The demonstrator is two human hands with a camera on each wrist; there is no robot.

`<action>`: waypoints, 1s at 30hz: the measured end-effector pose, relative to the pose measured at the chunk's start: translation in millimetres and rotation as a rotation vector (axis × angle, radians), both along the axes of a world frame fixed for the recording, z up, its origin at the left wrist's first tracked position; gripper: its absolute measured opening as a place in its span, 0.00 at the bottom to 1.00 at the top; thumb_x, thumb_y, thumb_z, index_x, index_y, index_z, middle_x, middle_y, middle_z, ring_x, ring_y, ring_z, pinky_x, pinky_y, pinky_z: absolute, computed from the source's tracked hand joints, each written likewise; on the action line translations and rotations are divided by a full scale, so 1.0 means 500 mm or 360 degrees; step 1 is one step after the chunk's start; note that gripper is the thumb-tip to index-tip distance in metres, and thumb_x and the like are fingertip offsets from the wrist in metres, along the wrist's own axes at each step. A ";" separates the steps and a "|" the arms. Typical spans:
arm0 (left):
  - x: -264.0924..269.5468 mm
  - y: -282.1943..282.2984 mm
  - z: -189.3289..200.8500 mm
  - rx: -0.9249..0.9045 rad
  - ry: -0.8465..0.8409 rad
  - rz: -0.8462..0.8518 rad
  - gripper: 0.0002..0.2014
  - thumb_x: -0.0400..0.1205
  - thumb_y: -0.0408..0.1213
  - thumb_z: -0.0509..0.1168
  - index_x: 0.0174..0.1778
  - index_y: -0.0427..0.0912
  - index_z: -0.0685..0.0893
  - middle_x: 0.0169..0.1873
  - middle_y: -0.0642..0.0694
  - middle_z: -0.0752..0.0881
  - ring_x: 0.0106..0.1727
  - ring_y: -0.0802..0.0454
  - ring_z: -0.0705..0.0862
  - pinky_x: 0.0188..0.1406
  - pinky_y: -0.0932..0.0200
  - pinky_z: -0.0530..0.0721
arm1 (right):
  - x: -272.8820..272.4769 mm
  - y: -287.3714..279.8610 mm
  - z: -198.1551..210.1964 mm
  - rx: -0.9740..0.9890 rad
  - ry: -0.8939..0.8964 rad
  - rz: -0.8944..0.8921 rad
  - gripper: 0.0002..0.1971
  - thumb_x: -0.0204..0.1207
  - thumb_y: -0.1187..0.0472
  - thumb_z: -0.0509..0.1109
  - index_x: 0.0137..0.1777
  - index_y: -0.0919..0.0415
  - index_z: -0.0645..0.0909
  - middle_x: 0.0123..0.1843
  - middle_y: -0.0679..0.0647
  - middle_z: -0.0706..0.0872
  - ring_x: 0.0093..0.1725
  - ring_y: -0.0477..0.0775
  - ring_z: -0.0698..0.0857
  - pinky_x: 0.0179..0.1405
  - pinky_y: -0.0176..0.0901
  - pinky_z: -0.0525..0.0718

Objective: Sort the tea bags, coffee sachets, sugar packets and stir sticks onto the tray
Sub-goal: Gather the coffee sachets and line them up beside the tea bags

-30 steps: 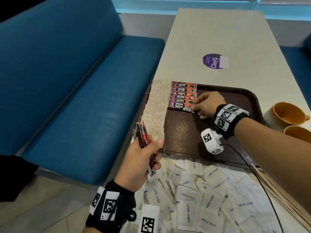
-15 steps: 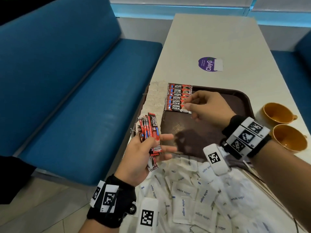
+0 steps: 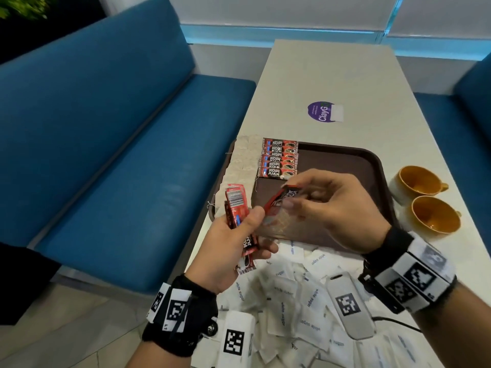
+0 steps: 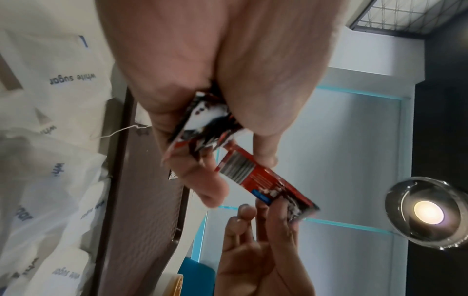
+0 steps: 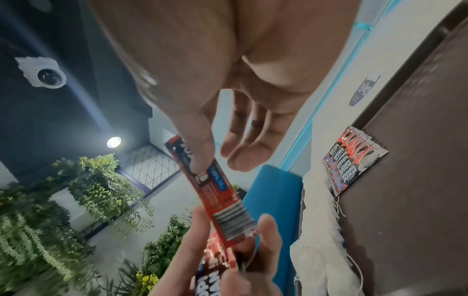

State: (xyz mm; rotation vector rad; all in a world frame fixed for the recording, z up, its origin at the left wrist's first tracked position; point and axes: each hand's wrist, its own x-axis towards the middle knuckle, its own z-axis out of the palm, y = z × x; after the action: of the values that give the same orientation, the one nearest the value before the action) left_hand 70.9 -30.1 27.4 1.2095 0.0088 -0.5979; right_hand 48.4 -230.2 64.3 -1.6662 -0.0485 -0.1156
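Note:
My left hand (image 3: 255, 229) grips a bundle of red coffee sachets (image 3: 236, 205) just off the brown tray's (image 3: 345, 160) near left corner. My right hand (image 3: 289, 195) pinches one sachet (image 3: 284, 196) by its end, above the tray. In the right wrist view this sachet (image 5: 217, 188) still reaches the left hand's fingertips (image 5: 268, 226). A neat row of coffee sachets (image 3: 279, 160) lies at the tray's far left. Beige tea bags (image 3: 241, 160) line its left edge. White sugar packets (image 3: 292, 293) lie heaped on the table in front of the tray.
Two yellow cups (image 3: 417, 181) (image 3: 435, 213) stand right of the tray. A purple sticker (image 3: 321, 112) marks the beige table beyond it. A blue bench (image 3: 119, 155) runs along the left. Most of the tray's brown floor is bare.
My right hand left the sachet row on the tray, drew back to the left hand and took one sachet from the bundle. The left hand rose a little.

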 end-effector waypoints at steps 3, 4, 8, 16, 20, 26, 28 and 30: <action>0.002 0.000 0.000 -0.0102 0.0105 0.0111 0.17 0.80 0.53 0.68 0.44 0.42 0.91 0.49 0.37 0.91 0.31 0.44 0.85 0.25 0.59 0.82 | -0.016 -0.013 0.005 -0.0146 -0.0174 0.0009 0.08 0.66 0.67 0.85 0.44 0.60 0.94 0.49 0.62 0.87 0.48 0.66 0.86 0.53 0.52 0.86; 0.002 0.001 0.000 -0.0117 0.0110 0.0125 0.17 0.80 0.53 0.68 0.43 0.42 0.91 0.48 0.37 0.91 0.31 0.45 0.85 0.25 0.60 0.82 | -0.021 -0.017 0.006 -0.0183 -0.0179 0.0040 0.07 0.66 0.70 0.84 0.44 0.60 0.94 0.48 0.61 0.87 0.47 0.65 0.87 0.53 0.51 0.87; -0.003 -0.002 0.004 -0.0137 0.0000 0.0130 0.14 0.77 0.41 0.73 0.49 0.32 0.85 0.38 0.36 0.89 0.31 0.47 0.85 0.27 0.60 0.83 | -0.041 -0.021 0.005 -0.0203 -0.0069 0.0208 0.07 0.66 0.76 0.83 0.40 0.65 0.94 0.46 0.57 0.90 0.45 0.54 0.90 0.49 0.40 0.88; 0.003 -0.004 -0.008 -0.0352 -0.0102 0.0211 0.15 0.74 0.23 0.77 0.44 0.41 0.78 0.41 0.41 0.83 0.47 0.42 0.88 0.51 0.44 0.89 | -0.065 0.002 -0.013 -0.0582 0.0011 0.0317 0.19 0.75 0.77 0.74 0.44 0.49 0.95 0.49 0.46 0.91 0.48 0.54 0.90 0.52 0.54 0.88; 0.001 -0.004 -0.008 -0.0255 -0.0133 0.0223 0.14 0.73 0.23 0.75 0.44 0.42 0.78 0.40 0.41 0.87 0.46 0.42 0.90 0.46 0.49 0.89 | -0.065 0.002 -0.008 -0.0405 0.0095 0.0319 0.10 0.72 0.71 0.75 0.40 0.55 0.91 0.45 0.52 0.91 0.42 0.61 0.88 0.47 0.62 0.87; -0.005 -0.008 -0.018 -0.0151 -0.0186 0.0071 0.16 0.74 0.23 0.78 0.41 0.43 0.78 0.43 0.38 0.88 0.49 0.39 0.89 0.55 0.43 0.86 | -0.048 0.010 -0.015 -0.0027 0.0262 0.0022 0.22 0.67 0.53 0.88 0.53 0.59 0.81 0.43 0.59 0.88 0.38 0.57 0.84 0.34 0.45 0.85; -0.007 -0.008 -0.023 -0.0155 -0.0200 0.0015 0.16 0.74 0.24 0.79 0.42 0.43 0.77 0.44 0.32 0.86 0.51 0.36 0.88 0.57 0.41 0.87 | -0.044 0.017 -0.010 -0.0039 0.0370 0.0042 0.22 0.69 0.53 0.84 0.60 0.57 0.82 0.45 0.63 0.89 0.36 0.60 0.85 0.27 0.41 0.82; -0.008 -0.006 -0.023 -0.0155 -0.0216 -0.0003 0.15 0.74 0.25 0.78 0.43 0.42 0.78 0.44 0.30 0.86 0.50 0.35 0.88 0.57 0.42 0.87 | -0.042 0.017 -0.006 -0.0050 0.0404 0.0116 0.18 0.73 0.58 0.80 0.61 0.58 0.85 0.44 0.65 0.90 0.34 0.60 0.86 0.26 0.41 0.81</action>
State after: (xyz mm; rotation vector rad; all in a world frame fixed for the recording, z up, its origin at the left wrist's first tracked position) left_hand 66.8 -33.1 15.9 1.1535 -0.1344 -0.5111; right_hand 27.5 -221.5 61.3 -1.6968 0.0813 0.1526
